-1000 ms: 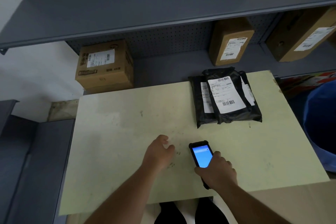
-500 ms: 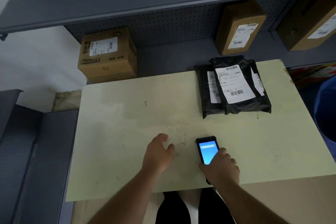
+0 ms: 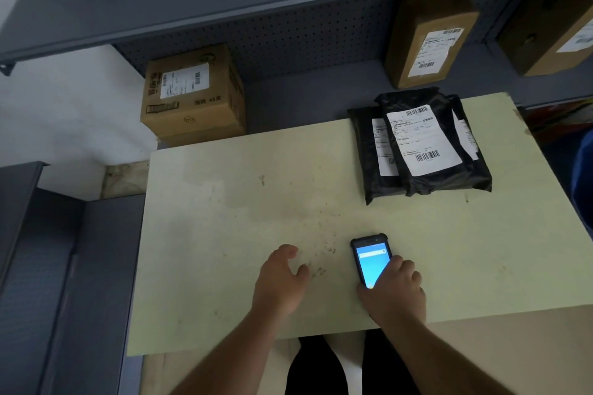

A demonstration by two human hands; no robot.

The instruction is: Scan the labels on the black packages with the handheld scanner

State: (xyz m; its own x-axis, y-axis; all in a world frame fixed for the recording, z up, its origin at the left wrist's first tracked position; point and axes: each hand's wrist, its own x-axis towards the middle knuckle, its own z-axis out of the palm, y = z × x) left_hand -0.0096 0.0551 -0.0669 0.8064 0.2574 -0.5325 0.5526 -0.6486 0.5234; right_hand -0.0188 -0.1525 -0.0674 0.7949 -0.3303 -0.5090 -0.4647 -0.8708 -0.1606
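Note:
A stack of black packages (image 3: 426,179) with white barcode labels lies at the table's far right; the top label (image 3: 420,139) faces up. The handheld scanner (image 3: 369,258), black with a lit blue screen, lies flat near the table's front edge. My right hand (image 3: 393,290) covers its lower half, fingers curled around it. My left hand (image 3: 282,279) rests palm down on the table to the scanner's left, fingers apart and holding nothing. Both hands are well short of the packages.
The pale green table (image 3: 224,218) stands against a grey shelf unit. A cardboard box (image 3: 192,93) sits on the shelf at the back left, two more boxes (image 3: 430,38) at the back right. A blue bin edge (image 3: 585,176) shows at the far right.
My view has tilted slightly, shifting everything a little. Both hands stay where they were, the right one on the scanner, which still lies on the table.

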